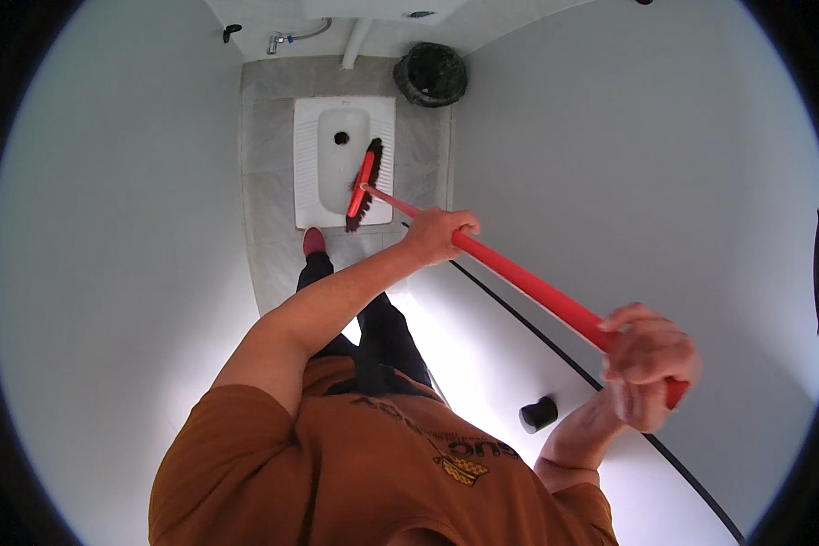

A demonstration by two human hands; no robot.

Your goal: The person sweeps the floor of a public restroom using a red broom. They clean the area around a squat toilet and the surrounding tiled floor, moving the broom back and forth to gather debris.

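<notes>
A broom [537,288] with a long red handle slants across the view from lower right to upper left. My left hand [438,236] is wrapped round the handle at its middle. Close to the handle's top end, my right hand [649,364] grips it, slightly blurred. The red broom head with dark bristles [365,187] lies over the right side of a white squat toilet [307,173], reaching past its near rim. A dark round drain hole [341,138] shows in the basin beyond the head.
A bin lined with a black bag [430,75] stands in the far right corner. A tap with a hose [287,39] and a white pipe [357,44] are at the back wall. Grey walls close in on both sides. My red shoe [313,241] is at the toilet's near edge.
</notes>
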